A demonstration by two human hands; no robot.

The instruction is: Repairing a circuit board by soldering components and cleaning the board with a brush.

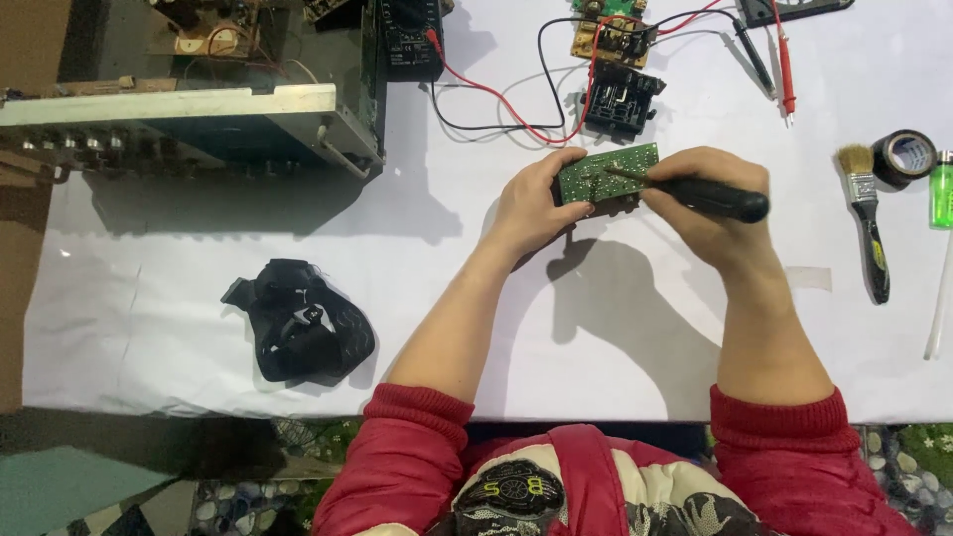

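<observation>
My left hand [534,203] sits just above the middle of the frame, fingers curled closed around the left end of a small green circuit board [608,171], which it holds up off the white table cover [179,288] with its solder side facing me. My right hand [707,203] is closed in a fist-like grip around the black handle of a screwdriver [695,194]; the handle lies across my knuckles pointing right, and the thin shaft runs left so that its tip touches the face of the board near its middle. Both hands throw a dark shadow on the cover just below them.

Directly above the board, toward the top of the frame, lies a black plastic part [620,99], and above that a small tan circuit board [608,38]. Red and black meter leads [496,99] loop between these and a dark multimeter [412,38] at the top, left of centre. The upper left of the frame is filled by an opened metal chassis [189,104] with wiring inside.

At the right edge I can see a paintbrush [866,213] with a black handle, a roll of black tape [905,156] beside its bristles, and a green lighter [941,194] (only partly in view). Lower left of my arms lies a crumpled black strap bundle [298,323]. My sleeves are red.
</observation>
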